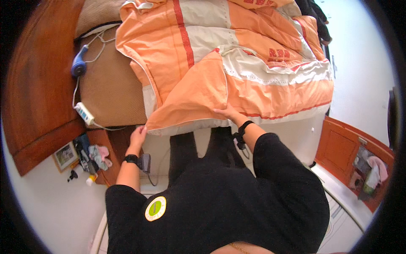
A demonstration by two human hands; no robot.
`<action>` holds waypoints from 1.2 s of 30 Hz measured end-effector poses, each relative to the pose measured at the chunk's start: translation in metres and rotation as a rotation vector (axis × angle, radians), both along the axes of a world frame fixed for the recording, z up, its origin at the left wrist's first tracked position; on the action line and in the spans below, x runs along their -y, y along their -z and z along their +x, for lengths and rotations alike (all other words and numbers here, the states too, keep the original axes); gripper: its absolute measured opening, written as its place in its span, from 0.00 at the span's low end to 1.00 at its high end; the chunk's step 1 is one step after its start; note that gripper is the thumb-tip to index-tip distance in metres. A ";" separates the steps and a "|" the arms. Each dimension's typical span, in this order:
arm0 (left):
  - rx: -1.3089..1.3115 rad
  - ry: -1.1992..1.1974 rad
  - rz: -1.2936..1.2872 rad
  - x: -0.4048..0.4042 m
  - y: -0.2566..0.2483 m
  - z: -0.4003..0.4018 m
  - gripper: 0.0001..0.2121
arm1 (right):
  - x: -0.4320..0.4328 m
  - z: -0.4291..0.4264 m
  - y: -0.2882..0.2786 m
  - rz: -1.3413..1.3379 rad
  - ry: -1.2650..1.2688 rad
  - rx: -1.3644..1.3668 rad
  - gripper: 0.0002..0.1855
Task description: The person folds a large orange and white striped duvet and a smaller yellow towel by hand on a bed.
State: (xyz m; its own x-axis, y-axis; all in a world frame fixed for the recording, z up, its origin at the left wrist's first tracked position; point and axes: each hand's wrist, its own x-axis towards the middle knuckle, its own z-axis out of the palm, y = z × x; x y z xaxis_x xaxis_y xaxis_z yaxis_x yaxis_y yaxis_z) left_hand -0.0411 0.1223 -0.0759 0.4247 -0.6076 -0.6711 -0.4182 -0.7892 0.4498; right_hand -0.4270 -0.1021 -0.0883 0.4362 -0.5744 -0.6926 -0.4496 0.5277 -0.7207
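Observation:
An orange and white quilt [203, 85] with red stripes is spread over the bed, its near edge hanging at the bed's side in front of me. At its left near corner, my left hand [138, 136] pinches the orange fabric between thumb and fingers. My right hand [229, 113] holds the near edge farther right, the thumb on top and the other fingers partly hidden. Between my hands an orange flap is folded over the quilt. Dark bands with small devices are on both wrists. Brown bedding [108, 85] shows left of the quilt.
A wooden headboard [41, 73] rises on the left. A blue handheld device [78, 65] with a cord and a white power strip [84, 113] lie beside it. A picture frame [65, 156] and small items are at lower left. A person's dark sleeve [312, 16] shows at upper right, near a wooden cabinet [341, 139].

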 end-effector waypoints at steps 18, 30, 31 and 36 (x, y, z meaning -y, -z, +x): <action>-0.203 0.003 -0.027 0.007 0.046 0.055 0.21 | -0.036 0.194 -0.156 -0.198 -0.247 0.264 0.20; 0.037 0.232 -0.059 0.072 -0.024 0.108 0.26 | -0.202 0.063 -0.031 0.227 -0.008 -0.236 0.17; 0.042 0.252 -0.054 0.092 -0.027 0.109 0.26 | -0.206 0.064 -0.027 0.235 0.009 -0.227 0.17; -0.311 -0.232 -0.018 0.198 -0.019 0.103 0.39 | -0.210 0.100 0.003 0.604 0.360 -0.109 0.27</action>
